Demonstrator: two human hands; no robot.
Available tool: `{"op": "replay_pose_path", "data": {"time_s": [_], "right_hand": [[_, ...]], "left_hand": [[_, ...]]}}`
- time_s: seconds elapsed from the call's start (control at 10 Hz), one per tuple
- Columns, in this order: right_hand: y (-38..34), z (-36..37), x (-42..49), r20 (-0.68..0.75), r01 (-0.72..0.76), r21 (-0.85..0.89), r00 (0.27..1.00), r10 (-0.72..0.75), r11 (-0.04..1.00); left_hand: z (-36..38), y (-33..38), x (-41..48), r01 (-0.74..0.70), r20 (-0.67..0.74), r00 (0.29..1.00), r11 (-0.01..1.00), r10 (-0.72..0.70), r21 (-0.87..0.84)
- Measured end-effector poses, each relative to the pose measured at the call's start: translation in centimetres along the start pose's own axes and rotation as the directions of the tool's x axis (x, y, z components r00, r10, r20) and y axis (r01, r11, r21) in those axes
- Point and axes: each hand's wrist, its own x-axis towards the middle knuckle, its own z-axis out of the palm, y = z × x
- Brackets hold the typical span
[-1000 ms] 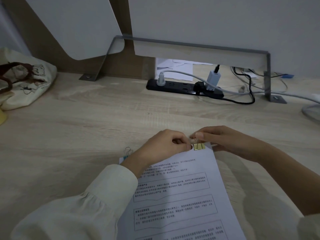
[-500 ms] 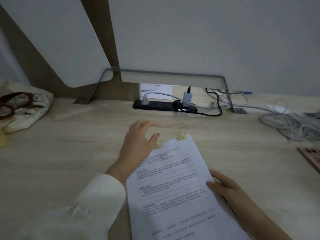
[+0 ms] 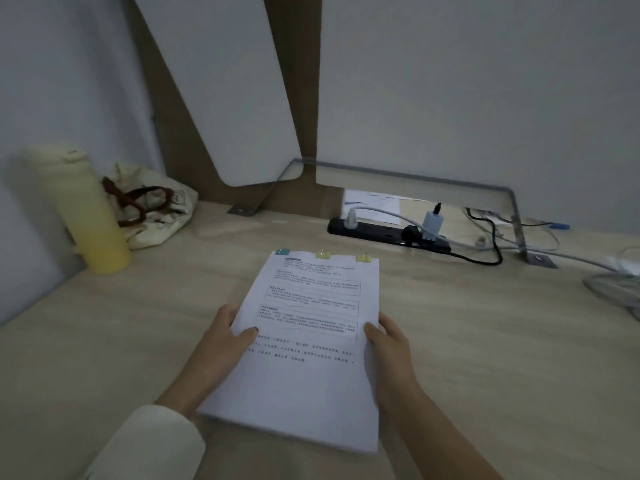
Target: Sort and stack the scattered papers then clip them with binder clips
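Gripping paper stack (image 3: 311, 368) by both side edges, left hand (image 3: 225, 337) and right hand (image 3: 389, 344), thumbs on top. Along its far edge: teal binder clip (image 3: 283, 252), yellow binder clip (image 3: 322, 255), another yellow binder clip (image 3: 363, 258).

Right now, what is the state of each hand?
Left hand: holds the paper stack by its left edge, thumb on top.
Right hand: holds the paper stack by its right edge.

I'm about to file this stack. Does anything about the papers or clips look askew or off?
Nothing stands out. The paper stack looks squared, held at both sides by the left hand and right hand, with a teal clip, a middle yellow clip and a right yellow clip along its top edge.
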Motion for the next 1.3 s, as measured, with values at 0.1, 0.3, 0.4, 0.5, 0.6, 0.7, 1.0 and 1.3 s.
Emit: {"op": "replay_pose_path", "data": {"time_s": [0.1,0.3,0.4,0.5,0.6,0.7,1.0,1.3], "right_hand": [[1.0,4.4,2.1,0.003,0.020,-0.068,1.000,-0.019,0.998],[2.2,11.2,5.3,0.186,0.215,-0.405,0.971,-0.150,0.889],[3.3,12.8,6.0,0.308,0.378,-0.706,0.925,-0.221,0.599],[4.2,13.6,5.5,0.396,0.449,-0.859,0.887,-0.237,0.246],[4.7,14.5,5.3,0.410,0.441,-0.892,0.881,-0.234,0.098],[5.0,15.5,5.5,0.402,0.423,-0.905,0.885,-0.237,0.043],[4.9,16.8,5.7,0.372,0.388,-0.921,0.904,-0.211,0.039],[3.7,12.4,3.4,0.435,0.466,-0.805,0.884,-0.169,0.366]], "left_hand": [[-3.1,-2.1,2.1,0.010,-0.071,0.997,0.996,-0.004,0.093],[-6.6,-5.2,6.9,0.061,-0.282,0.959,0.952,0.028,0.301],[-7.3,-5.6,8.0,0.025,-0.372,0.903,0.839,0.214,0.543],[-7.5,-6.4,8.8,-0.009,-0.230,0.941,0.698,0.247,0.716],[-7.1,-6.8,9.2,-0.040,-0.121,0.971,0.644,0.204,0.764],[-7.9,-6.8,11.1,-0.053,-0.074,0.981,0.614,0.179,0.787],[-8.9,-6.6,13.4,-0.078,-0.038,0.984,0.604,0.176,0.793],[-7.2,-7.0,8.6,-0.305,-0.151,0.781,0.581,0.606,0.755]]}}
